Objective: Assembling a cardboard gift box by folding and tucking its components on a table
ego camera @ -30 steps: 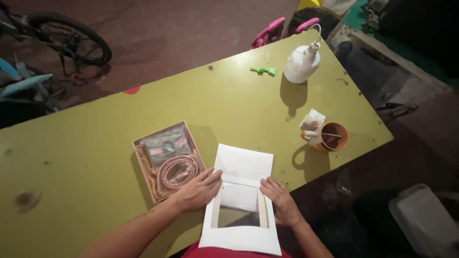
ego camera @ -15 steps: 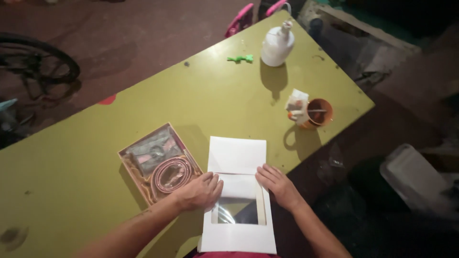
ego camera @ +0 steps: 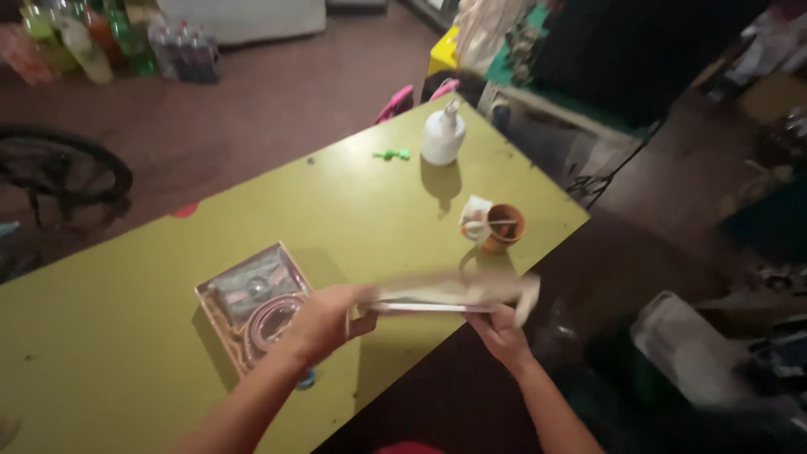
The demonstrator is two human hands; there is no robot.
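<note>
White card frame (ego camera: 445, 294), flat and blurred, is held level just above the near edge of the green table (ego camera: 126, 361), one end in each hand. The left hand (ego camera: 324, 324) has its fingers closed around the left end; the right hand (ego camera: 500, 332) supports it from below with fingers curled under, thumb on the edge. My guess is that the step is lifting or turning the frame over, and the next move calls for a steady two-handed grip so that the thin piece does not flex.

Just left of the left hand lies an open shallow box (ego camera: 252, 307) with a coiled cord inside. Beyond the frame stands a small clay pot (ego camera: 502, 227) near the table's right edge, close enough to be clipped. Farther off sit a white bottle (ego camera: 443, 134) and a tiny green piece (ego camera: 392, 154). The middle of the table offers room; the right side drops off to the dark floor.
</note>
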